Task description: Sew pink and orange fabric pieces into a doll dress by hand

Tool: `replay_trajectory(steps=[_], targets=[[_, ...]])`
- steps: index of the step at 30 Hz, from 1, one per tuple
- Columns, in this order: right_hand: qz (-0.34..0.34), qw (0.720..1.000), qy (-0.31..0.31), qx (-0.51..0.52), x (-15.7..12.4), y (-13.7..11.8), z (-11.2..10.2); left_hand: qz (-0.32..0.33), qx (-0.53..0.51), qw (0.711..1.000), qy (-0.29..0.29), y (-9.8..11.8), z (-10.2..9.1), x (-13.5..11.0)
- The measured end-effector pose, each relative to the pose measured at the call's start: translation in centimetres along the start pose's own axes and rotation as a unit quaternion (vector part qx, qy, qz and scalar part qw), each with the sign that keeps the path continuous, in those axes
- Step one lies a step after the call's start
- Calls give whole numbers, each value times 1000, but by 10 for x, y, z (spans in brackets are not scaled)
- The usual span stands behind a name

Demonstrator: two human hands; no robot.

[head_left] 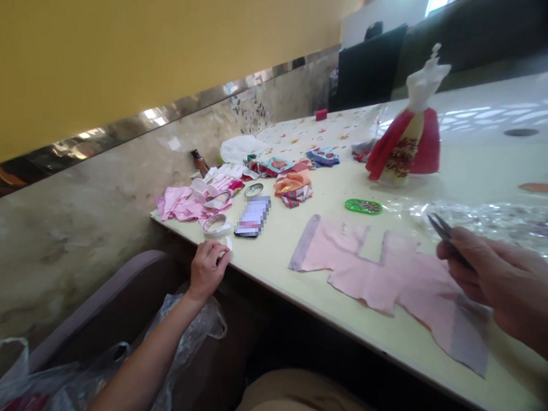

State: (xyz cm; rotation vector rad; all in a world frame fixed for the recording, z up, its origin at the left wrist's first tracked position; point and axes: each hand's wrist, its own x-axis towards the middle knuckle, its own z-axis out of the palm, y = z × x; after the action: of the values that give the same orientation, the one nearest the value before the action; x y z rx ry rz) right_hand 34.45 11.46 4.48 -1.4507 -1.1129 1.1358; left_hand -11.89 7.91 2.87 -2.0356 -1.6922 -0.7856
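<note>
Sitting at the table (268, 256), we are keeping our lap (292, 398) just below its edge, with plastic bags (44, 403) lying to our left by a chair (102, 299). Our right hand (508, 277) is gripping a dark tool (442, 226), whose two pointed tips are standing slightly apart. Just beside that hand, the pink cloth (406, 284) is lying spread near the table's edge, showing grey bands at both ends and a squarish notch in its far side. Our left hand (209, 267) is hanging at the edge with thumb and fingers drawn narrow beside a white strip (228, 243); we are not seeing clearly enough to tell whether it is holding the strip.

Just past that hand, a tape roll (216, 232) is lying near a phone (253, 218). A green case (363, 206) is resting beyond the pink cloth, and clear plastic (500, 221) is glinting on the right. Farther off, pink scraps (180, 202) are heaping up on the left, orange cloth (294, 184) is lying crumpled past the phone, and a dress form (420, 89) is wearing a red and yellow skirt (429, 141). A brown bottle (200, 162) is standing behind the scraps, and a red block (321, 114) is sitting near the far end.
</note>
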Motion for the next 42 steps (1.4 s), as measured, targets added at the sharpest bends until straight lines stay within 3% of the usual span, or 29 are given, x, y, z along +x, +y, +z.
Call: replay_trajectory(steps=[5,11,13,16,18,20,23,26,30,32,33,35,39,42], targets=[[44,999,-9,25,0,-2,-1,66,18,994,-86,15,-7,11],[44,997,-20,56,-6,-10,1,156,65,966,-198,9,-25,28],[64,991,-50,108,-7,-15,2,173,52,968,-176,9,-28,33],[96,964,-160,189,-4,-19,1,149,-4,987,-59,24,-26,48],[99,942,-225,230,-2,-20,-1,121,-85,989,-9,49,-22,61],[101,921,-282,250,-2,-21,-3,85,-178,980,-5,84,-17,75],[96,894,-348,265,-3,-22,-4,48,-325,943,-46,142,-5,94],[84,875,-387,277,-4,-22,-5,17,-452,881,-139,191,16,109],[69,859,-412,294,-4,-23,-7,-48,-603,734,-309,237,40,117],[60,861,-410,297,-5,-25,-8,-58,-647,676,-349,250,46,116],[58,864,-404,297,-5,-25,-8,-59,-661,661,-351,255,47,116],[58,868,-394,295,-6,-26,-9,-61,-675,655,-334,261,48,114],[64,875,-390,279,-3,-24,-9,-69,-663,677,-312,258,49,114],[46,907,-343,238,-2,-30,-12,-96,-644,693,-310,249,50,117]])
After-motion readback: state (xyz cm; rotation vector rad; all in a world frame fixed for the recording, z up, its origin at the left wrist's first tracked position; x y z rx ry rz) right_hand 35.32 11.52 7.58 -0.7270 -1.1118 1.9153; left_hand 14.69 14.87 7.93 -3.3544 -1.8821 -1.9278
